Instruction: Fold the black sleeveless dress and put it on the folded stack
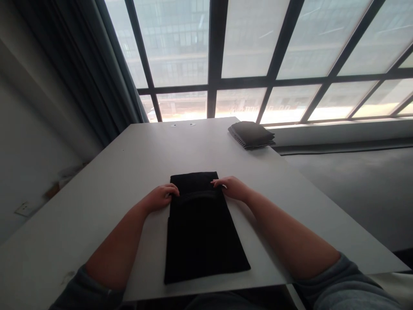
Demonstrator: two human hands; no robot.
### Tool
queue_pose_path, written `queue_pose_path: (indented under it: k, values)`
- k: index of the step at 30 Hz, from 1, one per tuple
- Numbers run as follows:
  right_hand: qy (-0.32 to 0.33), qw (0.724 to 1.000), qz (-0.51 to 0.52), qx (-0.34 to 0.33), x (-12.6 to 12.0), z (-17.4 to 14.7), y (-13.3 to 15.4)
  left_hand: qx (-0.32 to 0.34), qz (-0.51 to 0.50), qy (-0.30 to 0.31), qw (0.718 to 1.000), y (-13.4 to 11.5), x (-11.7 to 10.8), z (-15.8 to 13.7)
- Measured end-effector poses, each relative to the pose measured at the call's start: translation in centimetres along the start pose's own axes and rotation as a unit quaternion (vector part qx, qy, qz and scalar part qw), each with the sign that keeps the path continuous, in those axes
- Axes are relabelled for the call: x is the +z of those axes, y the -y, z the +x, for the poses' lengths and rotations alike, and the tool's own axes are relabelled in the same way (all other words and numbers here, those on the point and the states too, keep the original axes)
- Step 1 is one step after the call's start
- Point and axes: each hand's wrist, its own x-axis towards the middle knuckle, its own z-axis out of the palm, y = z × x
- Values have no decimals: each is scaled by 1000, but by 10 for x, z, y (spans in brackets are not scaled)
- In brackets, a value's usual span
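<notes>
A folded black cloth [200,237] lies flat on the white table in front of me, longer toward me than across. Its upper part shows a crease or raised edge running between my hands. My left hand [160,196] grips the cloth's left edge near that crease, fingers curled over the top. On the opposite edge, at about the same height, my right hand [232,187] pinches the fabric between thumb and fingers. What kind of garment or cloth it is, I cannot tell.
The white table [145,150] reaches toward a large window [245,47]. A stack of folded dark cloths [251,133] rests at its far right edge. A dark curtain [97,64] hangs on the left, and a wall socket [24,209] sits low on the left wall.
</notes>
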Motion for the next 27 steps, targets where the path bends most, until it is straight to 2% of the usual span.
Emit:
queue_pose_path:
  k: [2,4,6,8,11,14,19,23,25,27]
  values:
    - [-8,1000,12,0,-3,2,2,3,-26,-24,999,0,0,3]
    - [-62,998,25,19,-1,8,7,-6,-25,-87,996,-1,8,13]
    - [-135,989,20,61,9,18,14,-27,23,-153,988,-4,23,27]
    - [-153,983,-13,96,26,28,21,-58,99,-173,978,-7,44,40]
    - [-56,989,-83,107,52,35,28,-99,187,-130,969,-10,72,50]
    - [14,986,-121,116,66,34,28,-107,217,-97,965,-9,85,49]
    - [20,988,-107,112,64,38,22,-104,207,-96,968,-4,80,51]
    - [-30,994,-51,88,54,31,21,-86,156,-97,979,-8,61,42]
    - [-55,997,-27,47,43,15,28,-48,135,-107,984,-17,50,27]
    - [-58,998,-10,-17,30,-9,39,2,104,-92,990,-32,42,4]
